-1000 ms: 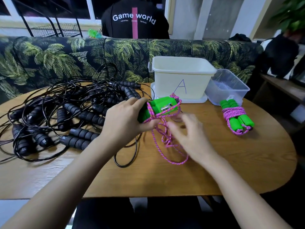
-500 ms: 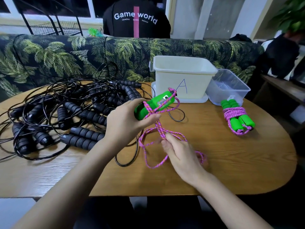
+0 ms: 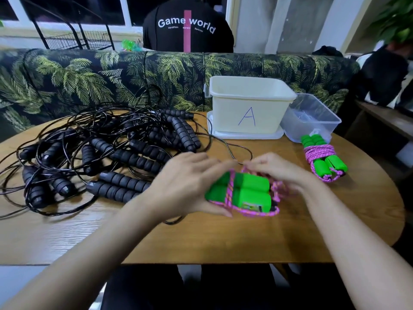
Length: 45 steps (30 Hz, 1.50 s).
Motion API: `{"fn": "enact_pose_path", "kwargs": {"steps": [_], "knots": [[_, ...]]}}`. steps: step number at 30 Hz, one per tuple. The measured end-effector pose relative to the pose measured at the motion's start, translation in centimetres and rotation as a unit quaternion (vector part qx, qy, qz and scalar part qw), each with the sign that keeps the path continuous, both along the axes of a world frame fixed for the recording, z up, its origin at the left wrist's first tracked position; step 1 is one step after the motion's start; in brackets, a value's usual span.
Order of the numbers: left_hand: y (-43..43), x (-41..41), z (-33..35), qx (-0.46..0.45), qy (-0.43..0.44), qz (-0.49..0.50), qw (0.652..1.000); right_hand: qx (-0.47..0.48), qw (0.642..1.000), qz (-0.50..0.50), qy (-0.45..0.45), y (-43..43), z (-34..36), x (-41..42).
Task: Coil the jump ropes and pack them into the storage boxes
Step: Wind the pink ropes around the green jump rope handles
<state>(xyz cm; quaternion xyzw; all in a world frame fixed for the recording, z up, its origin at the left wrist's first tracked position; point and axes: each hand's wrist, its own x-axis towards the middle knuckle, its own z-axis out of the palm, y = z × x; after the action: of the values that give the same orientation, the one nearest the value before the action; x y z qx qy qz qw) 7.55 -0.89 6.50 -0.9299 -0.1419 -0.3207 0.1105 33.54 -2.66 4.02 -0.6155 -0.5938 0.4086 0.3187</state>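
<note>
Green handles (image 3: 245,191) in front of box A (image 3: 245,101) — long axis left-right, side by side; left hand (image 3: 185,182) grips them, right hand (image 3: 279,171) pinches pink rope (image 3: 230,194).

A rounded wooden worktop (image 3: 245,238) is shown. Its left half is covered by a loose tangle of black jump ropes (image 3: 134,159) with ribbed foam handles, and one cord is trailed rightward in front of a cream box (image 3: 248,108) marked "A". This box is set on a white lid (image 3: 245,135) at the far edge. A clear box (image 3: 312,121) is placed just beside it on the right, and a coiled bundle (image 3: 321,159) of green handles and pink rope is laid touching its front. A second bundle (image 3: 245,191) is seen at the near middle; whether it rests on the wood cannot be told.
</note>
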Motion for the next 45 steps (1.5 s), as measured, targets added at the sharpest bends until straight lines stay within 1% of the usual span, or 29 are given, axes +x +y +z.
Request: {"fn": "enact_pose_path", "kwargs": {"steps": [1,2,3,5,7,8,10,13,15,17,20,24,26,29,31,32,35,37,38,39,41,42,43,44,45], "knots": [[-0.3,0.6,-0.4,0.043,0.040,0.015,0.998,0.036,0.998,-0.006,-0.049,0.8,1.2,-0.7],[-0.4,1.0,-0.8,0.068,0.067,0.035,0.995,0.074,0.994,-0.011,-0.085,1.3,2.5,-1.6],[-0.3,1.2,-1.1,0.074,0.083,0.059,0.992,0.111,0.987,-0.018,-0.117,1.4,3.6,-2.6],[0.2,0.9,-1.2,0.060,0.092,0.117,0.987,0.170,0.970,-0.039,-0.170,0.6,5.0,-4.4],[0.7,0.6,-1.3,0.050,0.094,0.179,0.978,0.194,0.949,-0.046,-0.243,-1.5,5.6,-6.2],[0.8,0.5,-1.4,0.049,0.094,0.201,0.974,0.197,0.931,-0.043,-0.303,-2.7,5.7,-6.9],[1.0,0.3,-1.5,0.039,0.089,0.227,0.969,0.212,0.882,-0.037,-0.419,-4.5,5.5,-7.6],[1.3,-0.2,-1.8,0.024,0.079,0.261,0.962,0.260,0.822,-0.023,-0.506,-5.7,4.4,-7.2],[1.6,-0.4,-1.9,0.005,0.079,0.292,0.953,0.311,0.796,-0.030,-0.519,-6.4,3.1,-6.8],[1.8,-0.5,-1.8,-0.030,0.078,0.320,0.944,0.368,0.779,-0.037,-0.507,-6.9,1.7,-6.8],[2.2,-0.6,-1.3,-0.099,0.059,0.341,0.933,0.411,0.753,-0.032,-0.512,-7.7,-0.3,-7.5],[1.5,-0.2,-0.2,-0.187,-0.034,0.344,0.920,0.403,0.741,-0.043,-0.536,-7.4,-2.4,-8.8],[0.5,0.3,0.2,-0.230,-0.052,0.325,0.916,0.410,0.736,-0.046,-0.536,-6.8,-3.1,-9.6],[-0.6,1.2,0.4,-0.269,-0.066,0.304,0.912,0.419,0.716,-0.046,-0.557,-5.8,-3.4,-10.4],[-0.6,1.3,0.5,-0.260,-0.076,0.317,0.909,0.399,0.713,-0.033,-0.576,-5.4,-3.4,-10.2],[-0.4,1.2,0.6,-0.241,-0.071,0.328,0.911,0.389,0.714,-0.032,-0.581,-5.3,-3.5,-9.7],[0.7,0.4,1.0,-0.171,-0.044,0.352,0.919,0.360,0.731,-0.049,-0.577,-4.9,-3.4,-6.9],[1.5,-0.4,1.2,-0.147,-0.040,0.360,0.921,0.343,0.736,-0.048,-0.581,-4.4,-3.8,-4.6],[2.0,-0.8,1.3,-0.140,-0.042,0.363,0.920,0.323,0.746,-0.035,-0.581,-4.3,-4.1,-3.5],[2.4,-1.1,1.4,-0.136,-0.042,0.367,0.919,0.294,0.769,-0.018,-0.567,-4.2,-4.4,-2.4],[3.0,-1.6,1.6,-0.127,-0.045,0.372,0.918,0.228,0.837,0.011,-0.497,-4.2,-4.8,-1.0],[3.2,-1.7,1.7,-0.124,-0.049,0.372,0.919,0.195,0.865,0.018,-0.462,-4.4,-4.6,-0.8],[3.3,-1.7,1.8,-0.119,-0.055,0.370,0.920,0.195,0.879,0.009,-0.434,-4.6,-4.1,-0.9],[3.3,-1.6,1.9,-0.114,-0.064,0.364,0.922,0.231,0.882,-0.017,-0.411,-4.7,-3.5,-1.4],[3.2,-1.3,2.2,-0.114,-0.071,0.356,0.925,0.281,0.873,-0.044,-0.395,-4.6,-2.9,-2.2]]}}
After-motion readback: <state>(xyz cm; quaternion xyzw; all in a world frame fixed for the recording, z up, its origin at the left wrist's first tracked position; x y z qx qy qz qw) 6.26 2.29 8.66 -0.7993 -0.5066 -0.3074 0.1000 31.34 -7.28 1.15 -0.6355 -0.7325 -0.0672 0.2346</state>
